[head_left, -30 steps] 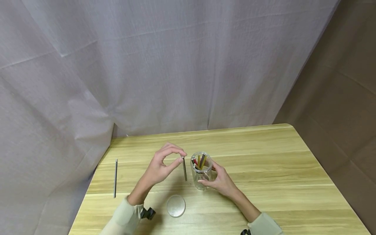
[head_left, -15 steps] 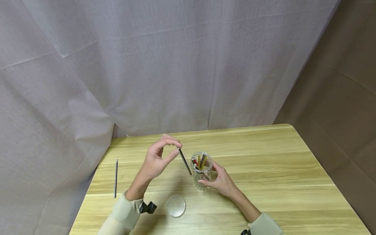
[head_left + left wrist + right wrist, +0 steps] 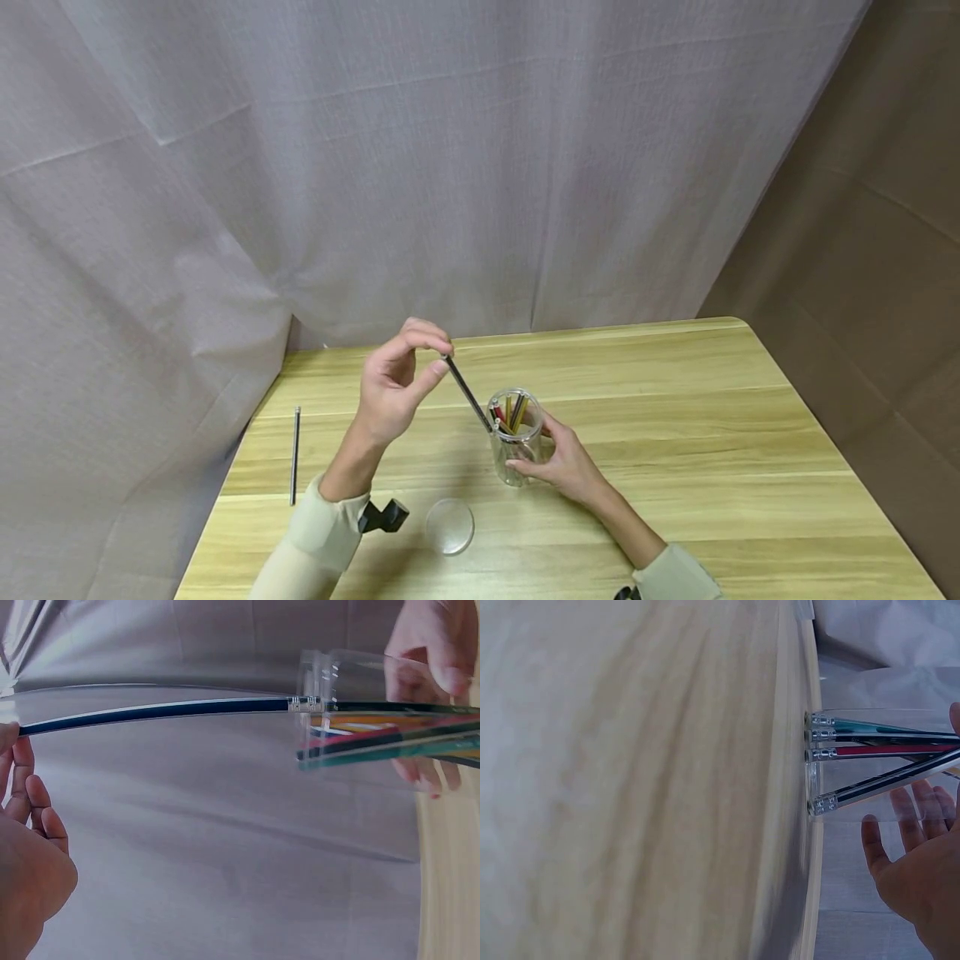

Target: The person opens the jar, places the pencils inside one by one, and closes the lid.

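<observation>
My left hand pinches a dark pencil at its upper end between thumb and fingers. The pencil slants down to the right, its lower end at the near-left rim of a clear jar. Whether that end is inside or outside the rim, I cannot tell. With thumb and fingers around its side, my right hand holds the jar upright on the table. Several pencils, including a red one and a green one, stand in the jar. The held pencil spans the left wrist view.
Another dark pencil lies on the wooden table at the left. A round clear lid lies flat in front of the jar. Grey curtain hangs behind the table's far edge.
My left hand has moved up and to the left. The pencil has gone from nearly upright to a slant, its lower end moving right to the jar's rim. The right hand stayed put.
</observation>
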Action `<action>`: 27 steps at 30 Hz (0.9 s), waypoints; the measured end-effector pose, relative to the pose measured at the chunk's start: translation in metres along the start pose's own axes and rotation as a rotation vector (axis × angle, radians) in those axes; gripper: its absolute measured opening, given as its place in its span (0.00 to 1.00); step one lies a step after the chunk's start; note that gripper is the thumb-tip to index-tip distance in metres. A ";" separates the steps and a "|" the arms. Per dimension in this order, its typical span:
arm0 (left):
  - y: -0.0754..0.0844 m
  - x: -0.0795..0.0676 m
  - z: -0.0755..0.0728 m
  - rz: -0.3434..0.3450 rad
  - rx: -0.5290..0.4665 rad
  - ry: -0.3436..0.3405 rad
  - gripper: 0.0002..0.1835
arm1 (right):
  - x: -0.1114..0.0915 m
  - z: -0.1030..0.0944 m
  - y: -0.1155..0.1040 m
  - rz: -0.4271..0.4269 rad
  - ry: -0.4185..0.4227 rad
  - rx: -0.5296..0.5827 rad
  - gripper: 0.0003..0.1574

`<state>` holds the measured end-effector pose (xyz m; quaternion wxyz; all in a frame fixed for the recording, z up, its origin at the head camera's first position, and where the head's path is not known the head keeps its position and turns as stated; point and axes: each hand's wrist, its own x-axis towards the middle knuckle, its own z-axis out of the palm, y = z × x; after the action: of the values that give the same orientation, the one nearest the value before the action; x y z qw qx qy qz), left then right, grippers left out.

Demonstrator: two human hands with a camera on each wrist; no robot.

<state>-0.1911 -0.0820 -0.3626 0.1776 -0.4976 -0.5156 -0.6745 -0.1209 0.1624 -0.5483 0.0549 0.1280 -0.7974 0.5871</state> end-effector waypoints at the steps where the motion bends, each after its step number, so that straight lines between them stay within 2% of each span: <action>1: 0.000 0.002 0.001 0.008 -0.011 0.005 0.07 | 0.000 0.000 0.000 0.000 0.002 -0.002 0.59; 10: 0.002 0.009 0.008 0.034 -0.068 0.046 0.05 | 0.000 0.000 0.000 -0.015 0.005 0.001 0.57; 14: -0.001 0.009 0.009 0.018 -0.082 0.082 0.05 | 0.000 0.000 -0.001 -0.018 0.005 0.001 0.56; 22: -0.015 -0.009 0.014 -0.102 -0.105 0.129 0.13 | -0.001 0.000 -0.001 -0.021 -0.004 -0.006 0.57; 27: -0.023 -0.022 0.016 -0.232 -0.084 0.165 0.22 | 0.001 0.001 -0.002 -0.026 0.000 -0.011 0.56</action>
<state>-0.1909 -0.0643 -0.3934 0.1192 -0.3846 -0.5245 -0.7502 -0.1212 0.1607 -0.5467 0.0635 0.1380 -0.7989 0.5820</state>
